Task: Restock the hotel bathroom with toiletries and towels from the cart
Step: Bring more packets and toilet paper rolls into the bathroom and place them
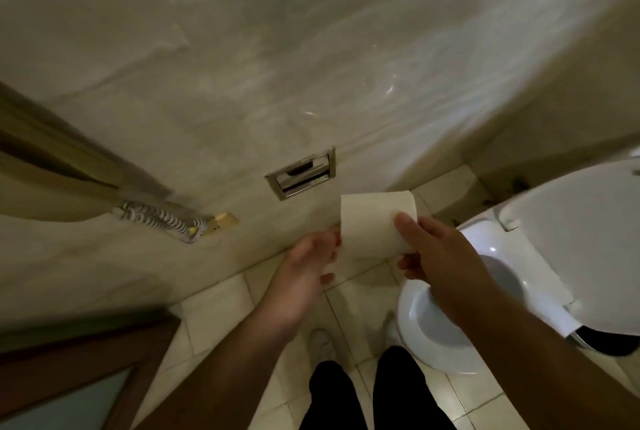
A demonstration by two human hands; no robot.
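One wall (311, 48): pale veined marble fills the upper frame and runs down to the floor.
Toilet (571, 239): white, at right, with its lid raised and the bowl open beneath the right forearm.
Floor (221, 311): light square tiles, with black trouser legs (332, 395) and a white shoe (322, 343) at the bottom edge.
Door (69, 360): dark wood frame with a frosted panel, in the lower left corner.
Right hand (440, 256): grips the right end of the roll, thumb on top and fingers curled underneath.
Left hand (308, 263): palm up at the roll's left end; its fingertips meet the paper, but whether they grip it cannot be told.
Toilet paper roll (374, 225): held level in the air between both hands, in front of the wall, just below and to the right of the holder and not touching it.
Holder (301, 173): chrome recess set into the marble, its flap catching the light.
Coiled cord (162, 221): striped, lying against the wall at left and ending at a small brass-coloured plate (225, 220).
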